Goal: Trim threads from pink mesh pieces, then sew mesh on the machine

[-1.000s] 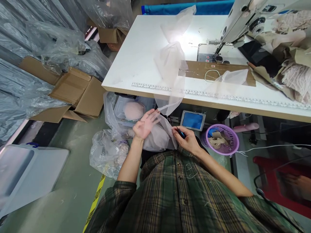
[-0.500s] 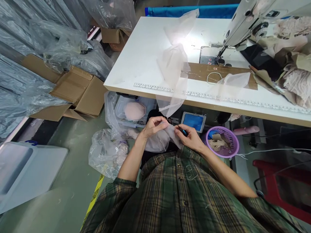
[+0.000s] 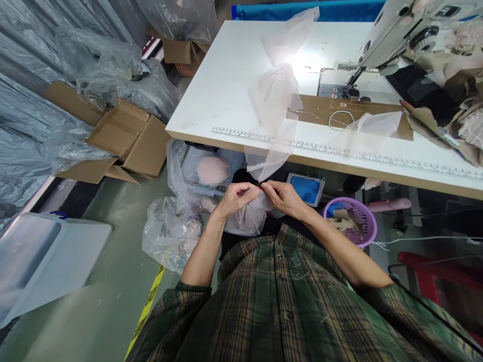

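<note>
My left hand [image 3: 236,197] and my right hand [image 3: 284,197] meet in my lap below the table edge, both pinched on a piece of sheer white fabric [image 3: 247,221]. A long strip of the same sheer fabric [image 3: 275,95] trails up from my hands over the edge of the white sewing table [image 3: 226,85]. The small dark-handled tool that my right hand held a moment ago is hidden by its fingers. The sewing machine [image 3: 392,35] stands at the table's far right.
A purple basket [image 3: 356,221] of scraps sits under the table by a blue pedal box [image 3: 306,188]. Plastic bags [image 3: 169,236] and a clear bin [image 3: 211,171] lie to my left. Cardboard boxes [image 3: 121,136] and a grey lid [image 3: 45,261] lie on the floor.
My left hand went from open and flat to pinched on the fabric. My right hand moved left to meet it, and the small tool dropped out of sight.
</note>
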The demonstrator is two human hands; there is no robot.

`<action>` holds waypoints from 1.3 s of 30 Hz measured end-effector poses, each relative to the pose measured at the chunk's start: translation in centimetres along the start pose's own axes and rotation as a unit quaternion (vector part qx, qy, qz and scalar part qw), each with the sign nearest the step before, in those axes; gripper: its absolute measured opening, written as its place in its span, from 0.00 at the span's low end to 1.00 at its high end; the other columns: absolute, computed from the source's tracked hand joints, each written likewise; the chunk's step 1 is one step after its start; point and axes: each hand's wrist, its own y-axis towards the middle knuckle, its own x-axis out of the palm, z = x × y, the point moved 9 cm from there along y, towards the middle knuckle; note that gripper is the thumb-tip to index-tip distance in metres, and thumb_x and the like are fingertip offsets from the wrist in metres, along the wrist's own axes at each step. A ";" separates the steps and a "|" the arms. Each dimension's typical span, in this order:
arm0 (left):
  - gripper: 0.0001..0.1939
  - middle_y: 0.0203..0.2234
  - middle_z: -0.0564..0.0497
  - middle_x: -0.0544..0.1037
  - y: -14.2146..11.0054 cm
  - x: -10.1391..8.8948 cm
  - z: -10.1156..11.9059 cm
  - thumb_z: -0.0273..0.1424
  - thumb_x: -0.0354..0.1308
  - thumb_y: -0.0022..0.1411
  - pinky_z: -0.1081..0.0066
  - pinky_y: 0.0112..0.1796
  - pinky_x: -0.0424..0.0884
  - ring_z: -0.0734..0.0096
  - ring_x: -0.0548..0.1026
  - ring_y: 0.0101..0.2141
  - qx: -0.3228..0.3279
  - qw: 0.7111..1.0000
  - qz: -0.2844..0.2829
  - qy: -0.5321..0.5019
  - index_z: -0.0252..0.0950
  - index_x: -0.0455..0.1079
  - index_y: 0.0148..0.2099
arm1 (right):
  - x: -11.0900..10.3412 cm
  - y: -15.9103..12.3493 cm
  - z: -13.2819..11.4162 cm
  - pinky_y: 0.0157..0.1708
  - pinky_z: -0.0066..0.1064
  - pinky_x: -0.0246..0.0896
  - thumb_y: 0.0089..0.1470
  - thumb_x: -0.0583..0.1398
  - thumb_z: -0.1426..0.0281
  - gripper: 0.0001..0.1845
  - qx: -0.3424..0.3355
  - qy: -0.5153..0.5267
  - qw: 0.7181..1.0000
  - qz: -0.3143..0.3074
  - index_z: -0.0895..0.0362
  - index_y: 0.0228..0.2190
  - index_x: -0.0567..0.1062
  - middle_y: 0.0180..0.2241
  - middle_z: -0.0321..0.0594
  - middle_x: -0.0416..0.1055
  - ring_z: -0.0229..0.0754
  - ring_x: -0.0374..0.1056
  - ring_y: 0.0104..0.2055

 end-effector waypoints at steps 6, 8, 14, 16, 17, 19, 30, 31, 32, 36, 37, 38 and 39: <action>0.17 0.23 0.51 0.74 0.0 -0.1 0.0 0.43 0.64 0.56 0.76 0.25 0.59 0.78 0.63 0.22 0.002 1.000 0.000 -0.004 0.31 0.77 0.33 | 0.5 -0.6 0.6 0.25 0.29 0.46 0.65 0.44 0.48 0.30 0.032 0.040 0.999 -0.011 0.56 0.26 0.68 0.20 0.33 0.61 0.35 0.54 0.23; 0.18 0.21 0.53 0.71 -0.1 0.0 0.0 0.43 0.64 0.54 0.76 0.24 0.56 0.80 0.61 0.21 -0.004 1.000 -0.009 -0.014 0.31 0.76 0.31 | 0.7 -0.8 0.4 0.24 0.29 0.45 0.65 0.43 0.48 0.30 0.020 0.038 0.999 -0.033 0.56 0.24 0.66 0.20 0.32 0.59 0.35 0.53 0.22; 0.19 0.17 0.56 0.64 -0.6 0.5 0.1 0.44 0.65 0.53 0.76 0.22 0.51 0.81 0.57 0.20 -0.057 0.995 -0.084 -0.004 0.31 0.73 0.27 | 1.1 -0.6 -0.6 0.26 0.29 0.48 0.65 0.43 0.48 0.32 -0.018 0.016 0.995 -0.094 0.57 0.28 0.73 0.21 0.34 0.65 0.35 0.56 0.22; 0.18 0.17 0.56 0.64 -0.8 0.6 0.1 0.43 0.65 0.53 0.76 0.22 0.51 0.81 0.58 0.20 -0.073 0.992 -0.102 -0.003 0.31 0.72 0.27 | 1.2 -0.5 -1.0 0.27 0.29 0.49 0.65 0.44 0.49 0.31 -0.037 0.008 0.994 -0.103 0.57 0.28 0.74 0.22 0.35 0.67 0.36 0.58 0.23; 0.18 0.18 0.56 0.64 -0.9 0.6 0.1 0.43 0.65 0.53 0.77 0.22 0.52 0.81 0.58 0.20 -0.078 0.991 -0.105 -0.004 0.31 0.72 0.27 | 1.1 -0.4 -1.2 0.27 0.29 0.49 0.65 0.44 0.50 0.31 -0.046 0.005 0.994 -0.102 0.57 0.27 0.74 0.23 0.36 0.68 0.36 0.58 0.23; 0.18 0.18 0.56 0.65 -1.0 0.5 0.0 0.43 0.65 0.53 0.77 0.22 0.52 0.80 0.59 0.21 -0.079 0.991 -0.106 -0.007 0.31 0.73 0.28 | 1.1 -0.3 -1.3 0.28 0.29 0.50 0.65 0.45 0.51 0.30 -0.053 0.004 0.994 -0.100 0.57 0.26 0.73 0.23 0.36 0.68 0.36 0.59 0.24; 0.17 0.22 0.52 0.73 -1.0 0.0 -2.0 0.41 0.67 0.52 0.79 0.23 0.62 0.79 0.67 0.23 -0.104 0.990 -0.051 -0.082 0.30 0.75 0.31 | 2.7 -1.4 2.2 0.23 0.27 0.51 0.57 0.47 0.39 0.35 0.096 0.231 0.967 -0.052 0.57 0.29 0.71 0.22 0.34 0.62 0.35 0.55 0.23; 0.17 0.22 0.52 0.74 -1.1 -0.2 -2.4 0.41 0.68 0.51 0.79 0.24 0.64 0.78 0.68 0.23 -0.120 0.987 -0.036 -0.102 0.30 0.75 0.32 | 3.4 -1.7 2.5 0.21 0.26 0.50 0.56 0.47 0.37 0.36 0.121 0.276 0.951 -0.070 0.57 0.28 0.70 0.21 0.33 0.61 0.34 0.55 0.22; 0.17 0.22 0.53 0.74 -1.3 -0.4 -2.8 0.40 0.68 0.50 0.79 0.24 0.66 0.78 0.69 0.22 -0.137 0.983 -0.020 -0.121 0.31 0.74 0.32 | 4.0 -2.0 2.8 0.20 0.25 0.49 0.55 0.48 0.37 0.37 0.143 0.311 0.935 -0.092 0.58 0.27 0.70 0.20 0.33 0.61 0.34 0.54 0.21; 0.16 0.20 0.56 0.72 -2.0 -2.2 -3.7 0.39 0.70 0.47 0.80 0.19 0.66 0.80 0.67 0.18 -0.176 0.971 0.060 -0.153 0.32 0.72 0.31 | 5.3 -2.6 2.9 0.16 0.25 0.41 0.58 0.49 0.40 0.36 0.167 0.383 0.893 -0.169 0.59 0.22 0.69 0.14 0.32 0.58 0.31 0.48 0.16; 0.16 0.19 0.57 0.72 -2.2 -2.7 -3.7 0.38 0.70 0.47 0.81 0.18 0.65 0.81 0.67 0.17 -0.178 0.969 0.080 -0.152 0.32 0.72 0.31 | 5.4 -2.6 2.9 0.16 0.25 0.40 0.59 0.49 0.41 0.36 0.165 0.392 0.888 -0.176 0.60 0.22 0.70 0.13 0.32 0.58 0.31 0.47 0.15; 0.16 0.19 0.57 0.72 -2.3 -3.1 -3.8 0.38 0.70 0.47 0.81 0.18 0.65 0.82 0.66 0.16 -0.179 0.967 0.094 -0.152 0.32 0.71 0.31 | 5.3 -2.5 3.0 0.15 0.25 0.39 0.59 0.49 0.41 0.36 0.165 0.397 0.886 -0.175 0.60 0.22 0.71 0.13 0.33 0.58 0.31 0.47 0.15; 0.16 0.19 0.57 0.72 -2.4 -3.3 -3.8 0.38 0.70 0.47 0.80 0.17 0.65 0.82 0.66 0.16 -0.182 0.966 0.100 -0.152 0.33 0.71 0.31 | 5.3 -2.4 3.2 0.15 0.25 0.39 0.59 0.50 0.42 0.35 0.167 0.400 0.885 -0.171 0.60 0.23 0.72 0.12 0.33 0.59 0.31 0.47 0.15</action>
